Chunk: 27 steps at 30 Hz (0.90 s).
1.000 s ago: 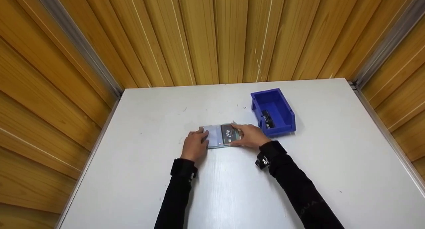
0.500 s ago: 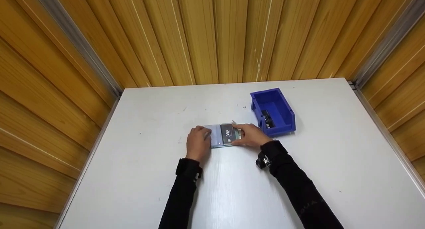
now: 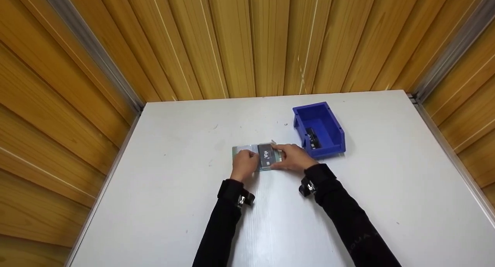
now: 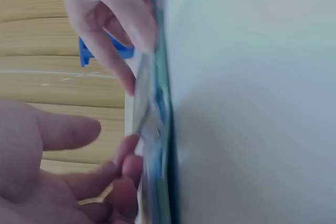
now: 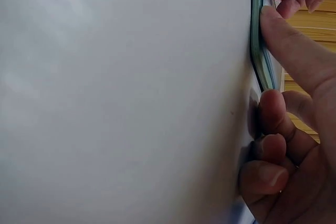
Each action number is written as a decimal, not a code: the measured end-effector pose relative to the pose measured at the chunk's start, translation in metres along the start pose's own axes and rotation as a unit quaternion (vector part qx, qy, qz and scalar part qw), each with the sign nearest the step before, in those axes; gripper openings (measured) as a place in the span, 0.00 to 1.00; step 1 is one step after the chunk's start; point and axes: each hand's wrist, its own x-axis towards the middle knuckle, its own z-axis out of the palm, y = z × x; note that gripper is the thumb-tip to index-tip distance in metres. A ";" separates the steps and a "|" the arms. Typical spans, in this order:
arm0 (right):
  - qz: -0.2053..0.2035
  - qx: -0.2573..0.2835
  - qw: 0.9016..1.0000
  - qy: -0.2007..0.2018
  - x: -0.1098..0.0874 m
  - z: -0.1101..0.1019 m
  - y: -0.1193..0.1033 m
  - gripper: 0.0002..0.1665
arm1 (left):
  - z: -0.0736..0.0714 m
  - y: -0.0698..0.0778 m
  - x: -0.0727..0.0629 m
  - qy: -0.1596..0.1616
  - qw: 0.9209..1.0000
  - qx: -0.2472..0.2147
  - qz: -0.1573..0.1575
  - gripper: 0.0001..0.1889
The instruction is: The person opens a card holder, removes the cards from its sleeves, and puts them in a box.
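Note:
In the head view a card holder [image 3: 240, 148] with clear plastic sleeves lies opened out on the white table. A dark grey card [image 3: 264, 152] marked "Vip" shows on its right part. My left hand [image 3: 244, 165] is over the holder's left part, just left of the card. The left wrist view has its bent fingertips [image 4: 131, 169] at the sleeves, the thumb apart from them. My right hand [image 3: 295, 157] holds the holder's right end, thumb on the near side and index finger on the far side. In the right wrist view its thumb presses the layered edge [image 5: 257, 40].
Behind my right hand stands a blue bin [image 3: 327, 128] with several dark cards [image 3: 312, 138] inside. The white table [image 3: 174, 197] ends at yellow wood-look panels [image 3: 267, 46] at the back and on both sides.
My left hand has moved right from the holder's left edge to beside the dark card, its fingers now more bent. The right hand keeps its hold; the bin has not moved.

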 end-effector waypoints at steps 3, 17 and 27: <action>-0.006 -0.004 1.000 0.001 -0.001 -0.001 0.002 0.50 | 0.001 0.004 0.000 -0.010 0.999 -0.014 -0.038 0.16; 0.018 0.007 1.000 -0.003 -0.003 -0.002 -0.004 0.52 | 0.001 0.019 -0.003 -0.010 0.998 0.014 -0.065 0.19; -0.002 0.004 1.000 0.001 -0.002 0.000 0.000 0.51 | -0.004 0.016 0.003 -0.030 0.996 -0.005 -0.084 0.23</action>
